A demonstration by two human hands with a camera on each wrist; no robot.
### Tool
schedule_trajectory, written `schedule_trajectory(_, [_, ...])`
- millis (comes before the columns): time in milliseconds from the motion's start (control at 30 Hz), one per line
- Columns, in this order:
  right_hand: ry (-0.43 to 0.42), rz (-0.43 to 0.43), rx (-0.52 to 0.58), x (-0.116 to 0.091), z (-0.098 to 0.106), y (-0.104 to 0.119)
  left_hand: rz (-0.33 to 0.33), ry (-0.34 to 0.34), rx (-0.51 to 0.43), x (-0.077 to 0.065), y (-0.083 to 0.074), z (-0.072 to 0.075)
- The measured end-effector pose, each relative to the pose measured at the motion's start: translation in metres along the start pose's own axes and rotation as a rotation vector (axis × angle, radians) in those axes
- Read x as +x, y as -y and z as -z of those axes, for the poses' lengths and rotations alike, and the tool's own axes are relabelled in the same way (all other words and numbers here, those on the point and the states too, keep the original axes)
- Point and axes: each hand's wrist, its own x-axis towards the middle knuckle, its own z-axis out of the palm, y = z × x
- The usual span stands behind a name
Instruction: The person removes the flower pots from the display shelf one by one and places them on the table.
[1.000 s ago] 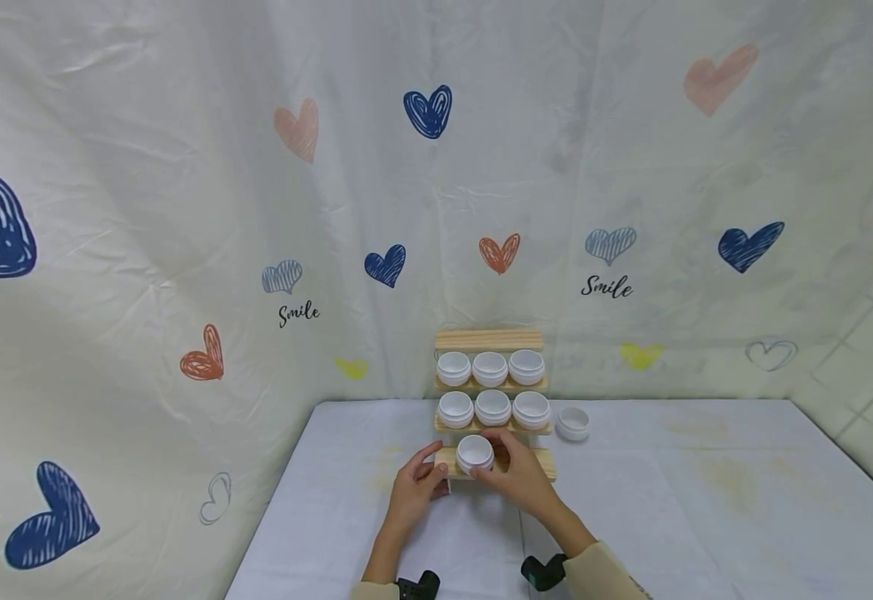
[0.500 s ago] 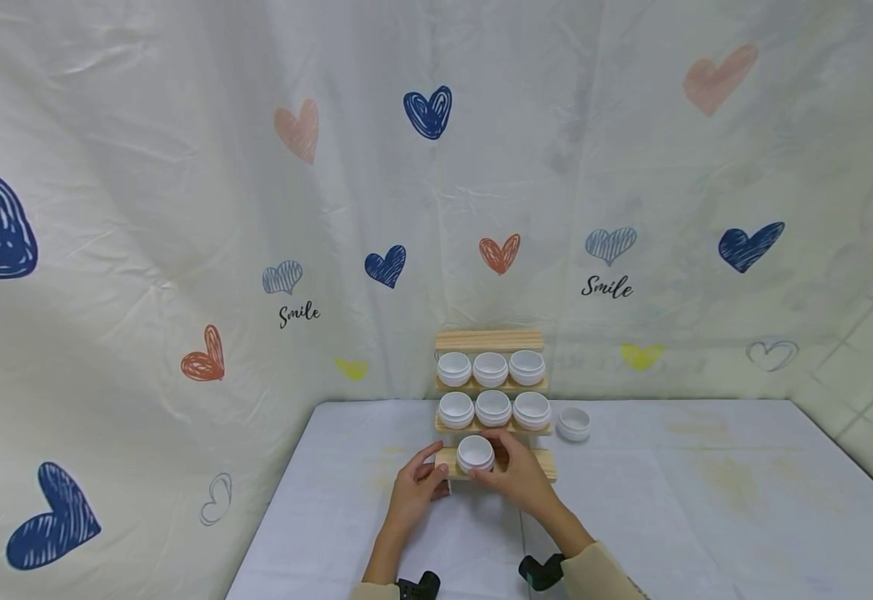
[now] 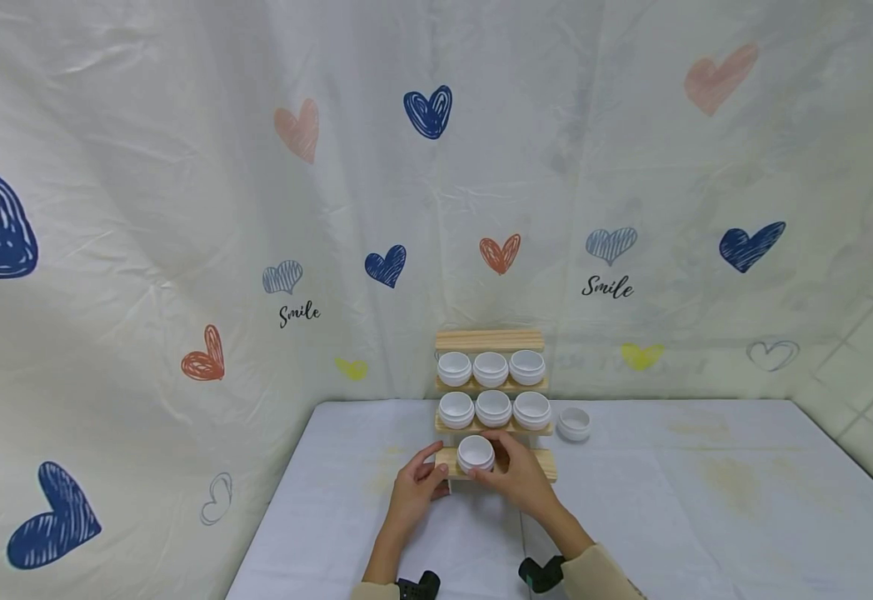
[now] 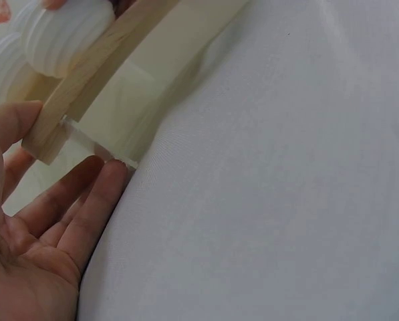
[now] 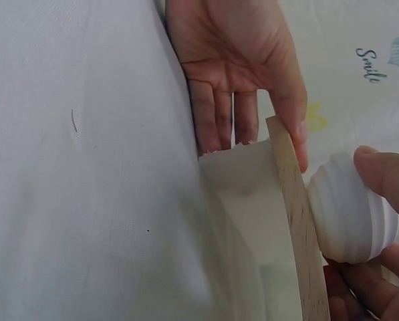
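A stepped display rack with pale wooden shelves [image 3: 545, 463] stands on the table. On its lowest shelf sits a small white ribbed bowl [image 3: 476, 453], left of the middle. My right hand [image 3: 521, 479] pinches this bowl between thumb and fingers, as the right wrist view shows up close on the bowl [image 5: 346, 207]. At the shelf's left end, my left hand [image 3: 412, 492] grips the rack. Its thumb lies on the wooden board [image 4: 85, 87], and its other fingers reach to the clear side panel [image 4: 95, 144] beneath.
Three matching bowls [image 3: 490, 369] line the upper shelf and three more bowls [image 3: 493, 408] the middle one. Another bowl [image 3: 574, 424] stands on the white-covered table [image 3: 669, 500], right of the rack. A heart-printed curtain [image 3: 541, 167] hangs close behind.
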Motion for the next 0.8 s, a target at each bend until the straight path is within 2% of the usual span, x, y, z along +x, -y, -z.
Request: schedule_trajectory(800, [0.010,0.002,0.046,-0.0056,0.0059,0.0034,-0.004,0.003,-0.007,-0.0015,-0.0015,-0.0006])
